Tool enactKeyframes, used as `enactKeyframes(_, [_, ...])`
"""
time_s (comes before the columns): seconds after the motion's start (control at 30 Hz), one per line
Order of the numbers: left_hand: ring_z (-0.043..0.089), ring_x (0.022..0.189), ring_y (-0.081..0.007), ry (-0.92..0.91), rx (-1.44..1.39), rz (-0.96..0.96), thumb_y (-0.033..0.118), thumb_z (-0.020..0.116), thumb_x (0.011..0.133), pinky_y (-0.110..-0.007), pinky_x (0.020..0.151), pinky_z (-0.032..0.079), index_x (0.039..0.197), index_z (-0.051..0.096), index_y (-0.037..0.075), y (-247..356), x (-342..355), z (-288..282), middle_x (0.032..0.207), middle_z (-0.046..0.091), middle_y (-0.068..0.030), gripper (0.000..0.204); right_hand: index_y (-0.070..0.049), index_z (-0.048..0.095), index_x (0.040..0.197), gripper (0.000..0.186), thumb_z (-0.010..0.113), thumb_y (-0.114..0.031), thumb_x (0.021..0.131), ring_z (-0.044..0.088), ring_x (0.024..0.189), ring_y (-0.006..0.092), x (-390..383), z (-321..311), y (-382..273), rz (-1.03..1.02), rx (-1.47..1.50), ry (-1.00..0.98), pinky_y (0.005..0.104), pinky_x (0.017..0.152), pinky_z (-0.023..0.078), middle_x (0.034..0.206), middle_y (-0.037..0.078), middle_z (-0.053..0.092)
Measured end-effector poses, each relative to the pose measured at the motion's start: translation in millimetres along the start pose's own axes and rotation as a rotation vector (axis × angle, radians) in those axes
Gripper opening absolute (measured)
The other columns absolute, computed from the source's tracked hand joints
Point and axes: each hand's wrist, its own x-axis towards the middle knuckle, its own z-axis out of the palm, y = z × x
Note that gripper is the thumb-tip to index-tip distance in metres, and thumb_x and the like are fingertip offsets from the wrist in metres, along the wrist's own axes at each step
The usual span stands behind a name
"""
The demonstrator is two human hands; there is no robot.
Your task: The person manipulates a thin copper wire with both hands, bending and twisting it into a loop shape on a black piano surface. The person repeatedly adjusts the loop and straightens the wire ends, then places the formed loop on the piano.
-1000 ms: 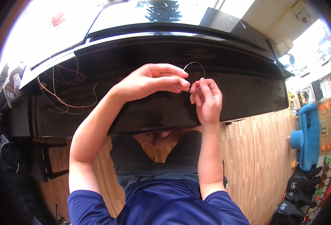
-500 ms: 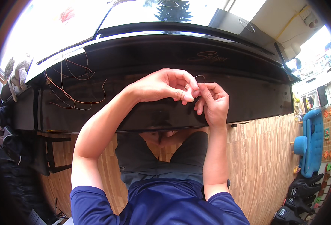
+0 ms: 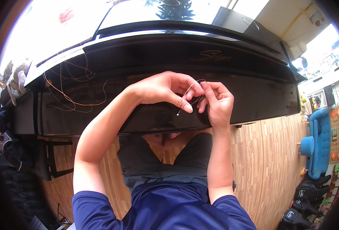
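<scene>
Wire (image 3: 188, 90) in right hand (image 3: 219, 104)

Thin looped wire (image 3: 189, 90) – ball-tipped

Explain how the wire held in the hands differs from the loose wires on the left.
Place: the held wire is up at the person's hands, the right hand pinching it; the loose wires lie on the shiny black surface.
Colour: the held wire looks silvery to dark, while the loose wires show copper-orange.
Spread: the held wire bends in small curves; the loose wires sprawl in wide loops.
Shared: both are thin and curved.
</scene>
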Motion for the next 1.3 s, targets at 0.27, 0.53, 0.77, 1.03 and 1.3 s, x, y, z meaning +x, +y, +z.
enactKeyframes(0.27, [0.067,0.096,-0.0233,0.026,-0.407,-0.127,0.038,0.051,0.102,-0.036,0.088,0.054,0.107,0.067,-0.001,15,-4,-8,0.109,0.066,-0.0127,0.042,0.002,0.063,0.099,0.017,0.063,-0.014,0.098,0.057,0.045,0.0119,3,3,-2,-0.025,0.097,0.143,0.0237,0.047,0.048,0.085,0.019,0.073])
enactKeyframes(0.53, [0.066,0.095,-0.0132,0.387,0.140,-0.032,0.025,0.070,0.093,-0.027,0.090,0.053,0.118,0.069,0.004,18,-3,1,0.102,0.069,-0.0050,0.032,0.001,0.061,0.103,0.019,0.061,-0.017,0.100,0.053,0.044,0.0097,5,0,1,-0.058,0.137,0.165,0.0242,0.047,0.048,0.085,0.019,0.072])
enactKeyframes(0.77, [0.064,0.090,-0.0106,0.254,0.196,-0.045,0.020,0.066,0.095,-0.027,0.089,0.052,0.126,0.067,0.009,14,-3,-1,0.105,0.067,-0.0028,0.033,-0.001,0.057,0.107,0.019,0.056,-0.019,0.102,0.051,0.044,0.0086,5,-1,1,-0.051,0.169,0.172,0.0236,0.047,0.046,0.083,0.019,0.071])
enactKeyframes(1.03, [0.065,0.087,-0.0115,0.386,0.195,-0.036,0.021,0.068,0.093,-0.026,0.086,0.054,0.119,0.068,0.004,16,-1,1,0.102,0.068,-0.0044,0.031,-0.002,0.055,0.107,0.019,0.054,-0.021,0.103,0.054,0.044,0.0118,4,-3,-1,-0.026,0.191,0.091,0.0245,0.048,0.048,0.079,0.018,0.071])
enactKeyframes(1.3, [0.069,0.083,-0.0145,0.417,-0.103,-0.054,0.021,0.075,0.089,-0.026,0.077,0.056,0.107,0.061,0.003,5,3,-4,0.097,0.070,-0.0094,0.029,0.001,0.055,0.106,0.019,0.057,-0.018,0.102,0.065,0.053,0.0188,1,1,-3,0.015,0.054,-0.003,0.0260,0.050,0.052,0.076,0.017,0.070])
